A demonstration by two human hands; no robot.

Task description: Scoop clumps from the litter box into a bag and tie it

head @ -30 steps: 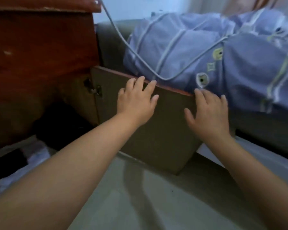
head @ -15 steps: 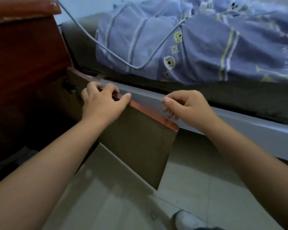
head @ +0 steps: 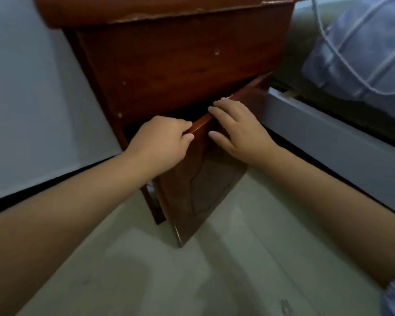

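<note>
Curled over the top edge of the cabinet door (head: 198, 185), the fingers of the left hand (head: 162, 142) are being kept pinched on that edge, the thumb below and the fingertips hidden behind the wood. By contrast, the right hand (head: 237, 131) is being laid flat on the door's outer face just beside the left, with its fingers straight and spread and nothing clasped in it. Such a pairing is probably being used so that one hand steers the panel by its rim while the other steadies or presses it toward the red-brown wooden cabinet (head: 173, 65). A dark gap is being left between the door and the cabinet body, so the door is standing ajar and slanted outward above the pale tiled floor (head: 192, 281).

Neither the litter box, the scoop nor the bag is being shown anywhere in this view; whether any of them is being kept inside the dark cabinet cannot be told. Judging from this, the scooping itself is not yet being attempted, and the task is being held at a stage of fetching or putting away supplies.

To the right, a bed frame (head: 328, 133) is being seen close beside the cabinet, with a blue striped blanket (head: 360, 53) lying above it and a white cable (head: 349, 71) draped across the cloth.
</note>
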